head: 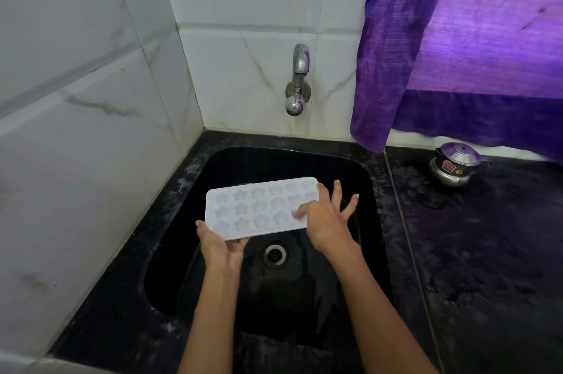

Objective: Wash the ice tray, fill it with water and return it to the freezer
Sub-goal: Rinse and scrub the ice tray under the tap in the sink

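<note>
Forearms: both reach in from the near edge, over the front rim of the sink (182, 251).
Left hand (221, 247): palm up just in front of the drain (274, 254), fingers curled under the near left corner of the ice tray (259, 206), thumb on its end edge, so it holds the tray up.
Right hand (329, 221): on the tray's right end; one fingertip presses into a mould near the front right corner, the other fingers are spread and lifted off.
Ice tray: white, star and flower moulds facing up, held level above the sink, behind the drain and below the tap (300, 78).
Tap: on the tiled wall behind the sink; no water is visibly running.
Pot (457, 165): small steel one with a lid, on the counter right of the sink, under the purple curtain (457, 38).
Progress: early, I judge. The finger looks to be rubbing a mould, so washing is underway; no water shows in the moulds. Rinsing, filling and the freezer trip remain.
</note>
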Demonstrator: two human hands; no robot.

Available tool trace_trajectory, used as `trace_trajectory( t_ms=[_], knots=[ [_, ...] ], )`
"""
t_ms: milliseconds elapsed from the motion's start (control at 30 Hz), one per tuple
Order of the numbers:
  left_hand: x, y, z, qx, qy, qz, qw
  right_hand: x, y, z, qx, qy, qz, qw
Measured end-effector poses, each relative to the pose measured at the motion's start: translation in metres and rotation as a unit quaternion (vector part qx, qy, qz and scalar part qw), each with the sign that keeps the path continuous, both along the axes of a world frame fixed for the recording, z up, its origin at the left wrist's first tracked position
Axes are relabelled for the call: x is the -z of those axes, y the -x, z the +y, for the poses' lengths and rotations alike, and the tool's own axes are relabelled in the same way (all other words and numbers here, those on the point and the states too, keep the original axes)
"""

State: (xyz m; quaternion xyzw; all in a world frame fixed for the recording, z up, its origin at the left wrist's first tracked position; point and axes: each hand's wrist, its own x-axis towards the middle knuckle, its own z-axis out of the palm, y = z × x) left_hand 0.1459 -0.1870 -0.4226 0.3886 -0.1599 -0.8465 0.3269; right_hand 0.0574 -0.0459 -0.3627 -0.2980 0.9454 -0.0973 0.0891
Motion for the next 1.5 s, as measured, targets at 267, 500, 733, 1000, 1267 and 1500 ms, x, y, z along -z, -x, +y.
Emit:
trace_trajectory(
  t_ms=[267, 500, 733, 1000, 1267, 1500],
  knots=[
    [-0.001, 0.0, 0.002, 0.004, 0.005, -0.007, 1.0, -0.005, -0.004, -0.001, 0.01, -0.014, -0.009, 1.0],
    [0.001, 0.0, 0.001, 0.005, 0.001, -0.009, 1.0, -0.004, -0.006, -0.002, 0.009, -0.019, -0.011, 1.0],
    [0.0, -0.001, 0.002, 0.001, -0.002, -0.006, 1.0, -0.004, -0.004, -0.001, 0.005, -0.009, -0.023, 1.0],
    [0.001, 0.0, 0.002, 0.003, -0.006, -0.009, 1.0, 0.001, -0.006, -0.01, -0.029, 0.055, -0.002, 0.998],
    [0.0, 0.001, 0.004, 0.005, -0.002, -0.009, 1.0, 0.001, -0.017, -0.014, -0.053, 0.005, -0.026, 0.998],
    [0.002, 0.003, 0.004, 0.007, -0.006, -0.011, 1.0, 0.0, -0.02, -0.013, -0.041, 0.001, -0.018, 0.999]
  ],
)
